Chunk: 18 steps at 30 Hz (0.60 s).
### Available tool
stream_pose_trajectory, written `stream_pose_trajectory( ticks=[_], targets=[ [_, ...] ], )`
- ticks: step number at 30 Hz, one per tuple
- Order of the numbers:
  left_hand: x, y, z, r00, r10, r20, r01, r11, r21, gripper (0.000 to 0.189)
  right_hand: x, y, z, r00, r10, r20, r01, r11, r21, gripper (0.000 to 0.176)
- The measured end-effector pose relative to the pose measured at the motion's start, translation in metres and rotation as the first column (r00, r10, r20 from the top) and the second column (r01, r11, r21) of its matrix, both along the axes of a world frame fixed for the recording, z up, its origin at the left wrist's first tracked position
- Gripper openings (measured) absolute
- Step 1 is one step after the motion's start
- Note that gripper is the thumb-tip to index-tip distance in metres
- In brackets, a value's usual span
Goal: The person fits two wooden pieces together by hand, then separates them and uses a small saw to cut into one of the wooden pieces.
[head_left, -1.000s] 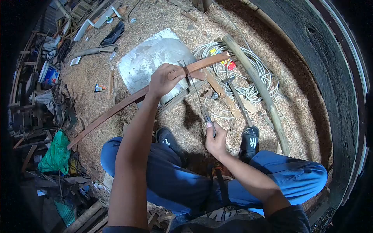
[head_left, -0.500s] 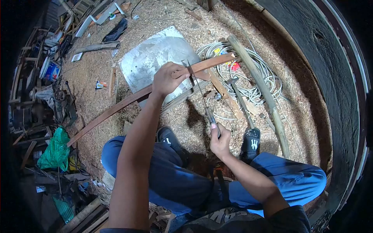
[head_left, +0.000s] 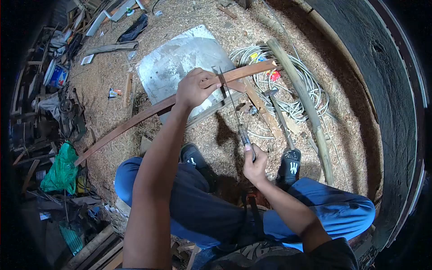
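Observation:
My left hand (head_left: pixel 194 88) grips a long reddish wooden strip (head_left: pixel 135 118) that runs from lower left to upper right above a grey metal sheet (head_left: pixel 173 63). The fingers wrap round the strip just left of a thin saw blade. My right hand (head_left: pixel 255 166) is closed on the dark handle of the hacksaw (head_left: pixel 243 133), its thumb along the top. The blade lies across the strip, pointing away from me. Under the strip, another short reddish piece (head_left: pixel 235 86) sticks out to the right of the blade.
A coil of grey cable (head_left: pixel 310 96) lies at the right, with a round wooden pole (head_left: pixel 299 90) over it. A hammer (head_left: pixel 283 119) rests near my right shoe (head_left: pixel 289 167). A green plastic bag (head_left: pixel 62 173) and scrap sit at the left.
The whole view has shifted slightly. Both hands keep their grips, and the saw blade stays across the strip with little visible movement.

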<state>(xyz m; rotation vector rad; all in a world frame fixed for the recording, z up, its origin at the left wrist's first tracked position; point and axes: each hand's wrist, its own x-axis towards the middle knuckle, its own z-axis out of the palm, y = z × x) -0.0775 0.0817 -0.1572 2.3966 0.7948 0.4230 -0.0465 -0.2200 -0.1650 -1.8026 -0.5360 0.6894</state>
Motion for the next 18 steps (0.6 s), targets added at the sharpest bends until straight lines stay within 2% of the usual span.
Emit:
stream_pose_trajectory(
  ticks=[3,6,9,13,15,18],
  targets=[
    [-0.001,-0.001,0.000,0.997,-0.008,0.071,0.003,0.997,0.071,0.027,-0.001,0.001,-0.005,0.999,-0.038,0.005,0.037,0.998,0.052,0.038],
    [-0.001,-0.001,0.004,0.996,-0.059,0.066,0.052,0.993,0.108,0.027,0.000,0.003,-0.004,0.999,-0.048,-0.001,0.048,0.997,0.067,0.039],
    [0.001,-0.001,0.000,0.999,-0.014,0.033,0.010,0.996,0.093,0.025,0.001,-0.003,-0.012,0.999,-0.031,0.026,0.031,0.999,0.010,0.039],
    [0.000,-0.003,0.008,1.000,-0.010,0.025,0.009,0.999,0.039,0.025,0.000,-0.002,-0.012,0.999,-0.036,-0.032,0.038,0.998,0.051,0.038],
    [0.000,-0.003,0.008,0.993,-0.086,0.084,0.073,0.987,0.144,0.024,0.002,0.000,-0.012,0.998,-0.038,-0.040,0.040,0.997,0.064,0.038],
    [0.000,-0.001,0.002,0.999,-0.010,0.045,0.006,0.997,0.082,0.024,0.003,-0.005,-0.015,1.000,0.006,0.010,-0.007,1.000,0.018,0.042]
  ],
)
